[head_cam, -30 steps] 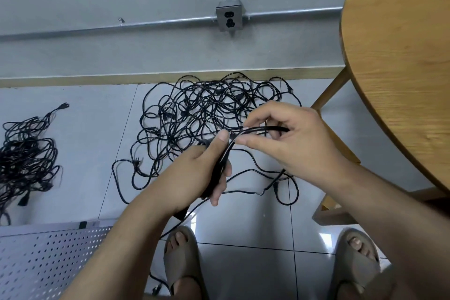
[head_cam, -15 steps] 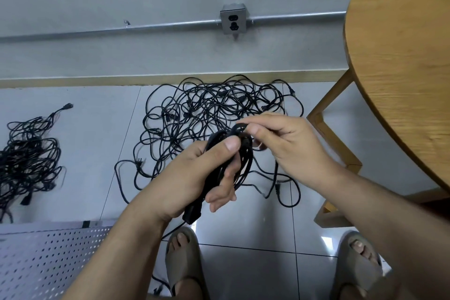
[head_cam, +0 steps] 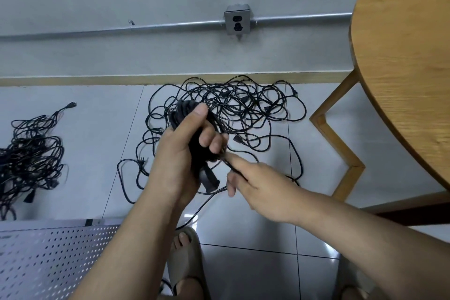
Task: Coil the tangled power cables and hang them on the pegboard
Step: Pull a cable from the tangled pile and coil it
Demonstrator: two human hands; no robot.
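Above the floor tangle [head_cam: 243,109], the left hand [head_cam: 177,153] grips a coiled cable [head_cam: 183,111]; the right hand [head_cam: 265,187] pinches its loose strand [head_cam: 227,162].

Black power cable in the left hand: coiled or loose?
Mostly coiled: the left hand grips the black power cable as bundled loops; one loose strand runs into the right hand.

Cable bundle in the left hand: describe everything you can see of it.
The cable bundle is a black, rubbery-looking power cord wound into tight loops, held roughly upright above the tiled floor. The left hand grips its middle, with the thumb pressing the top loops and the fingers curled round the front. A chunky black connector hangs at its lower end. One loose strand leaves the bundle rightward, pinched by the right hand. Blur hides the loop count.
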